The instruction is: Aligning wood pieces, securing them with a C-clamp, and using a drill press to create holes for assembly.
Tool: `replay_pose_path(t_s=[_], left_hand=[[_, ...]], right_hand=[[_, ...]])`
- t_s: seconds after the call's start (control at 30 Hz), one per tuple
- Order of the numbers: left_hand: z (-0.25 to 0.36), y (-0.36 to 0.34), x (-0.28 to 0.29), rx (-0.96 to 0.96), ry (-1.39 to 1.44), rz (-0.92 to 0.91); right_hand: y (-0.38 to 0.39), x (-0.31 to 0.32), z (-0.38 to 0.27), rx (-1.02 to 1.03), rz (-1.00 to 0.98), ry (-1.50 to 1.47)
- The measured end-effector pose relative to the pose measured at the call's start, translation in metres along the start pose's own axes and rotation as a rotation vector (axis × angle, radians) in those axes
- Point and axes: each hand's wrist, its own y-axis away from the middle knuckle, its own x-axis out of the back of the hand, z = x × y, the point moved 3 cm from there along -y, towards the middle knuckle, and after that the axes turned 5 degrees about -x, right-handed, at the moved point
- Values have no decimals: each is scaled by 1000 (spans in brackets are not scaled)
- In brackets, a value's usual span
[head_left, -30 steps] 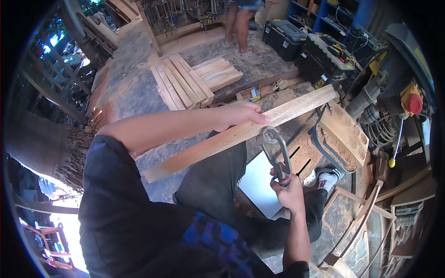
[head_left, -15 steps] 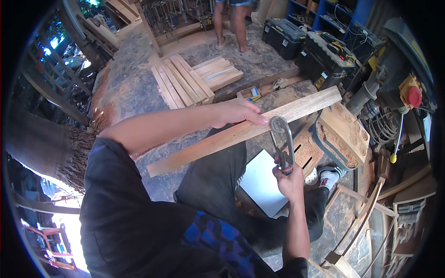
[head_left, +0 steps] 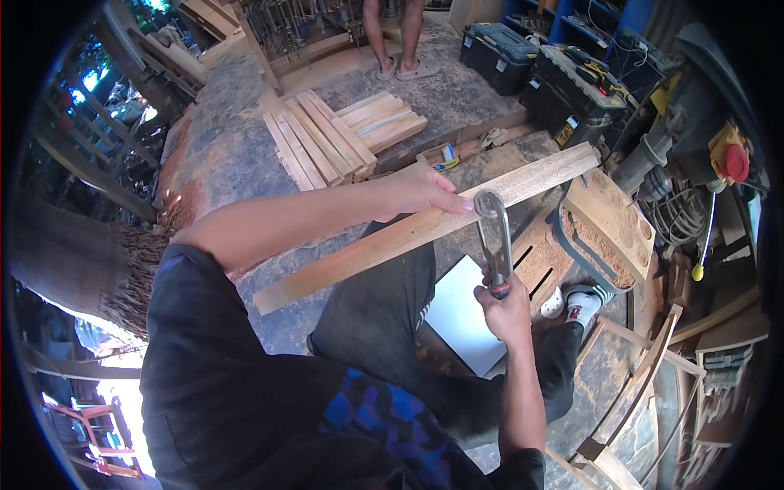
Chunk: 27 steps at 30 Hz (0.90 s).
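Note:
A long pale wooden plank (head_left: 367, 251) lies slantwise across my lap, its right end higher in the view. My left hand (head_left: 420, 192) is closed over the plank's middle, with the thumb on its upper face. My right hand (head_left: 506, 312) grips the handles of metal locking clamp pliers (head_left: 505, 245). The pliers' round, curved jaws meet the plank just right of my left thumb; I cannot tell whether they are clamped on it. Below the pliers, a white flat panel (head_left: 465, 314) lies by my legs.
Wooden slats (head_left: 314, 139) are stacked on the floor ahead. Beyond them are a co-worker's feet (head_left: 418, 69). Black toolboxes (head_left: 500, 57) stand at the back right. Near my foot are a wooden block with round hollows (head_left: 600, 200) and a shavings-filled grey-rimmed tub (head_left: 621, 283). Curved wooden frames (head_left: 641, 367) lean at right.
The pliers and my right hand have shifted slightly up and left. The plank has moved a little with my left hand still on it. The co-worker's feet have moved left.

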Motion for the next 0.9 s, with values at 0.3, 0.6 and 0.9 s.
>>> replay_pose_path(t_s=[0.3, 0.6, 0.9], left_hand=[[2, -1, 3, -6, -31, 3], [3, -6, 6, 62, -104, -11], [0, -11, 3, 79, -102, 0]], right_hand=[[0, -1, -5, 29, 26, 17], [2, 10, -7, -84, -92, 77], [10, 12, -7, -160, -88, 105]])
